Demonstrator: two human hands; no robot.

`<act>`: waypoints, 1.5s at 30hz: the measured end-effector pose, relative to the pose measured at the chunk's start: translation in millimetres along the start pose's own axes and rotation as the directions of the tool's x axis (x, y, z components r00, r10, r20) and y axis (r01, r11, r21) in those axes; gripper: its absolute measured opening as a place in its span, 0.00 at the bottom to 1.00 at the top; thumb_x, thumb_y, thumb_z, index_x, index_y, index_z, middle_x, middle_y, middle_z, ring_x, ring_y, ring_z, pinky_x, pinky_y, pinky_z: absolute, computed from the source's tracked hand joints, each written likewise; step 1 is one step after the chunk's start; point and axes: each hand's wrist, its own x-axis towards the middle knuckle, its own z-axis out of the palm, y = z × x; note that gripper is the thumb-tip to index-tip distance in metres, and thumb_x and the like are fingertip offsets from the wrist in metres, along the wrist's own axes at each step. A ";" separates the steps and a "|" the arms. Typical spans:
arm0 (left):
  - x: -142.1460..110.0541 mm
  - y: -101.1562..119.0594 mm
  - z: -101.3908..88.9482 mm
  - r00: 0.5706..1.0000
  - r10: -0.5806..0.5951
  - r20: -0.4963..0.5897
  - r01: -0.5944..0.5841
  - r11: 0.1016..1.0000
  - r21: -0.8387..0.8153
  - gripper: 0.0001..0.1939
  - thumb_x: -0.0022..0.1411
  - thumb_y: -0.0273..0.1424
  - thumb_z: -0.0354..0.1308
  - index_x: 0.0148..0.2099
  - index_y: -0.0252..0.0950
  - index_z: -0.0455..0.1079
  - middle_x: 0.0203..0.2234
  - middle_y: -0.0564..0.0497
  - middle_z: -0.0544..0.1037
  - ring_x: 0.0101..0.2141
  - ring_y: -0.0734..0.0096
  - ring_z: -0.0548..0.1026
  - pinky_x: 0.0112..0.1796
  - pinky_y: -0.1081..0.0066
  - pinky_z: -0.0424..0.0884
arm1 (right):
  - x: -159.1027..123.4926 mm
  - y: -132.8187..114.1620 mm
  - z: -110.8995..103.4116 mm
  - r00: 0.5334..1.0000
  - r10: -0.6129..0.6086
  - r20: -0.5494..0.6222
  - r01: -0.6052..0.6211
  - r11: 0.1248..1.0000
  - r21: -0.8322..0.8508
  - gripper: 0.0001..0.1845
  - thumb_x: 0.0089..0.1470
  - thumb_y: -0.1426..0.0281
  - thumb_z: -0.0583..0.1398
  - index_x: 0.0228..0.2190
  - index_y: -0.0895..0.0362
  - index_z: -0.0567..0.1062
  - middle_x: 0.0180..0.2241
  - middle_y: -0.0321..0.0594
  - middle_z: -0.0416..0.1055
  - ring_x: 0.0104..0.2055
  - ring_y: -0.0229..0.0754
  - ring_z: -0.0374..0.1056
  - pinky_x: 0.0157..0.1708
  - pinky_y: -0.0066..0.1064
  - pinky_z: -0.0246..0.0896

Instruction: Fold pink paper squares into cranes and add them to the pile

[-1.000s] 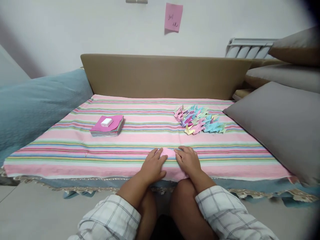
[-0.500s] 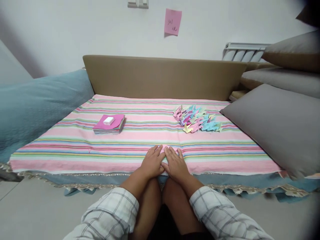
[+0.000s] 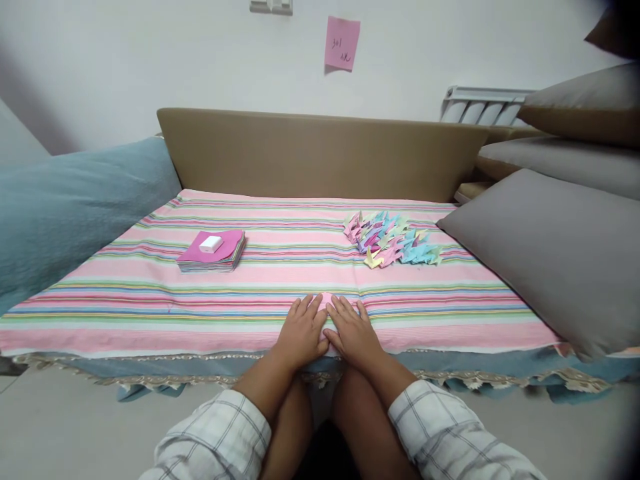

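Observation:
My left hand (image 3: 303, 333) lies flat with its fingers stretched out near the front edge of the striped cloth (image 3: 280, 273). Beside it my right hand (image 3: 354, 335) rests the same way, fingers spread a little, the two thumbs close together. Both press on a small pink sheet of paper (image 3: 326, 299), which shows only between the fingertips; the rest of it is covered. Farther back on the right lies a cluster of folded paper cranes (image 3: 390, 240) in pink, blue, purple, green and yellow. A stack of coloured paper (image 3: 215, 262) stands on the left, topped by a small white block (image 3: 211, 245).
A blue cushion or armrest (image 3: 85, 200) bounds the left side. Several grey pillows (image 3: 545, 247) are piled on the right. Behind the cloth rises a brown backrest (image 3: 320, 157), with a pink note (image 3: 342, 43) on the wall above.
My hands have moved slightly apart at the fingertips, and more of the pink paper shows between them. The view has shifted a little. The cranes and the stack stay put.

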 end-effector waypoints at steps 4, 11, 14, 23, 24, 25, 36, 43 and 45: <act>0.9 2.0 0.6 1.000 -0.020 0.004 0.020 1.000 -0.011 0.28 0.49 0.36 0.58 0.54 0.35 0.63 0.61 0.41 0.57 0.60 0.49 0.54 0.58 0.50 0.49 | -1.9 3.8 -1.7 1.000 0.012 0.001 -0.012 1.000 -0.017 0.28 0.57 0.57 0.53 0.57 0.52 0.59 0.62 0.45 0.50 0.63 0.50 0.46 0.59 0.52 0.35; -4.9 -3.1 -1.8 0.998 -0.062 0.002 0.062 0.998 -0.010 0.30 0.50 0.40 0.59 0.56 0.42 0.61 0.62 0.44 0.55 0.60 0.48 0.52 0.57 0.44 0.44 | -5.1 7.3 -1.4 0.999 0.045 -0.026 -0.047 0.998 -0.040 0.28 0.57 0.57 0.52 0.57 0.55 0.61 0.60 0.48 0.54 0.62 0.50 0.49 0.59 0.50 0.37; -10.2 -8.8 -3.0 0.997 -0.073 0.026 0.072 0.997 0.010 0.34 0.51 0.42 0.60 0.59 0.46 0.57 0.62 0.45 0.53 0.60 0.48 0.51 0.57 0.43 0.43 | -5.9 10.0 -2.7 0.999 0.045 -0.003 -0.045 0.998 -0.040 0.28 0.58 0.57 0.51 0.57 0.55 0.60 0.61 0.47 0.53 0.62 0.49 0.49 0.59 0.49 0.39; -22.4 -23.2 -9.4 0.985 -0.174 0.008 0.173 0.984 0.030 0.37 0.47 0.46 0.62 0.59 0.46 0.58 0.61 0.48 0.57 0.60 0.47 0.51 0.57 0.42 0.43 | -5.8 12.8 -4.3 0.998 0.045 0.032 -0.044 0.999 -0.025 0.28 0.58 0.58 0.51 0.57 0.55 0.60 0.61 0.45 0.52 0.62 0.49 0.49 0.58 0.47 0.41; -23.4 -24.3 -10.4 0.982 -0.188 0.005 0.188 0.982 0.033 0.37 0.47 0.47 0.62 0.59 0.46 0.58 0.61 0.48 0.57 0.60 0.47 0.52 0.57 0.43 0.43 | -5.9 13.0 -4.3 0.999 0.043 0.033 -0.043 0.999 -0.025 0.28 0.58 0.58 0.51 0.57 0.55 0.60 0.61 0.45 0.52 0.62 0.49 0.49 0.58 0.47 0.41; -24.4 -25.3 -11.4 0.979 -0.204 0.003 0.204 0.978 0.035 0.38 0.46 0.47 0.63 0.58 0.45 0.58 0.61 0.48 0.57 0.60 0.47 0.52 0.57 0.43 0.44 | -6.0 13.2 -4.4 0.999 0.041 0.034 -0.040 0.999 -0.024 0.28 0.58 0.58 0.51 0.57 0.55 0.60 0.61 0.45 0.52 0.62 0.49 0.49 0.58 0.47 0.41; -13.1 -26.6 -15.6 0.921 -0.218 -0.323 0.182 0.974 -0.137 0.15 0.58 0.41 0.54 0.43 0.36 0.68 0.50 0.42 0.70 0.53 0.57 0.65 0.54 0.53 0.59 | -5.2 12.2 -7.2 0.999 0.053 -0.003 -0.053 0.998 0.019 0.27 0.57 0.58 0.53 0.55 0.54 0.63 0.60 0.44 0.55 0.61 0.50 0.50 0.57 0.46 0.42; 10.6 -12.7 2.3 0.944 0.030 -0.330 -0.093 0.980 -0.176 0.09 0.59 0.30 0.53 0.42 0.41 0.71 0.43 0.50 0.77 0.49 0.62 0.69 0.57 0.48 0.51 | -1.2 11.4 -10.9 0.994 0.055 -0.096 -0.042 0.991 0.131 0.19 0.57 0.61 0.53 0.50 0.50 0.69 0.55 0.40 0.64 0.56 0.49 0.56 0.54 0.46 0.42; 11.7 -14.5 5.9 0.952 -0.001 -0.305 -0.069 0.973 -0.221 0.08 0.58 0.31 0.54 0.40 0.41 0.72 0.41 0.50 0.78 0.47 0.63 0.72 0.56 0.49 0.53 | 3.0 11.2 -14.1 0.988 0.081 -0.130 -0.058 0.983 0.172 0.15 0.57 0.63 0.53 0.45 0.48 0.72 0.52 0.39 0.67 0.54 0.47 0.58 0.54 0.45 0.41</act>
